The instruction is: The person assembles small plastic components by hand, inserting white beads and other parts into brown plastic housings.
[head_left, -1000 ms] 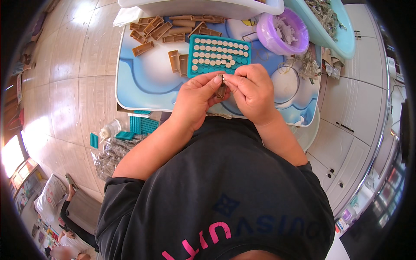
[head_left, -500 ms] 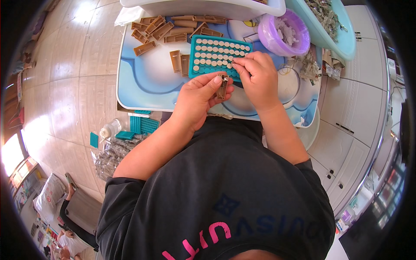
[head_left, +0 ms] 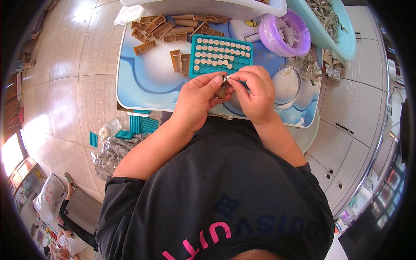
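Observation:
My left hand (head_left: 200,95) pinches a small brown plastic casing (head_left: 222,90) upright at the table's near edge. Its thumb lies along the casing's top end. My right hand (head_left: 255,93) is closed in a pinch on a tiny round disc (head_left: 227,78), held against the casing's upper end; the fingertips partly hide it. Just beyond both hands lies a teal tray (head_left: 248,65) with rows of pale round discs (head_left: 215,56). Several of its near-right pockets hold no disc. Two brown casings (head_left: 175,60) stand left of the tray, and more brown casings (head_left: 162,30) lie in a heap behind.
A purple lined basket (head_left: 264,37) with white scraps stands right of the tray. Clear plastic bags (head_left: 307,69) lie beside it. White (head_left: 203,9) and light-blue tubs (head_left: 346,47) border the table. On the floor at left are teal trays (head_left: 149,125), a bottle (head_left: 112,126) and bagged parts (head_left: 113,158).
My right hand has moved from the tray's right side toward me and left, bringing a disc to the casing. One disc has left the tray. The left hand stays put.

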{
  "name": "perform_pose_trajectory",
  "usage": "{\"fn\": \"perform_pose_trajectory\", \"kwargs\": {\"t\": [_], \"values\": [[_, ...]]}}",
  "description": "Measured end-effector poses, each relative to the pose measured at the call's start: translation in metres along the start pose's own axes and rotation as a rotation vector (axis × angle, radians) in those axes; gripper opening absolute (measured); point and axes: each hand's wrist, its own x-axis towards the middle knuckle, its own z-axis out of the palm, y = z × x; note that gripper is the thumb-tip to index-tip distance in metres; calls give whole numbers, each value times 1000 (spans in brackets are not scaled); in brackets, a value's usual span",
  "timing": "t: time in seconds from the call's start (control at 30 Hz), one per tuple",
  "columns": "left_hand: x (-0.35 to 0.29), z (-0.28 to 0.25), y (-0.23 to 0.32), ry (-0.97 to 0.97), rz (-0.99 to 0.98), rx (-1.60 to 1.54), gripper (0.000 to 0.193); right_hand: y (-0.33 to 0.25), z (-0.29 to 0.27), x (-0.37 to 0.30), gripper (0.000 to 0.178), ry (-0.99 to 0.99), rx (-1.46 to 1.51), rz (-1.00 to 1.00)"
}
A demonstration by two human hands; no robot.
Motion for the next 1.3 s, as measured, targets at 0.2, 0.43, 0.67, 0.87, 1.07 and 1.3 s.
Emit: {"fn": "perform_pose_trajectory", "kwargs": {"t": [0.2, 0.43, 0.67, 0.87, 1.07, 1.3], "values": [[0, -1, -3, 5, 11, -6, 28, -2, 3, -1, 15, -50, 14, 10], [-4, 4, -3, 3, 34, 50, 28, -6, 5, -1, 12, -108, 39, 62], [-5, -1, -5, -24, -4, 98, 21, -4, -2, 19, 19, -150, 200, 176], [-11, 11, 2, 61, 73, 208, 25, -36, 42, 68, 35, -380, -211, -185], [-12, 7, -2, 42, 64, 260, 26, -30, 80, 85, 32, -622, -487, -324], [-9, -2, 6, -42, -27, 77, 16, -19, 39, 78, 31, -249, 212, -194]]}}
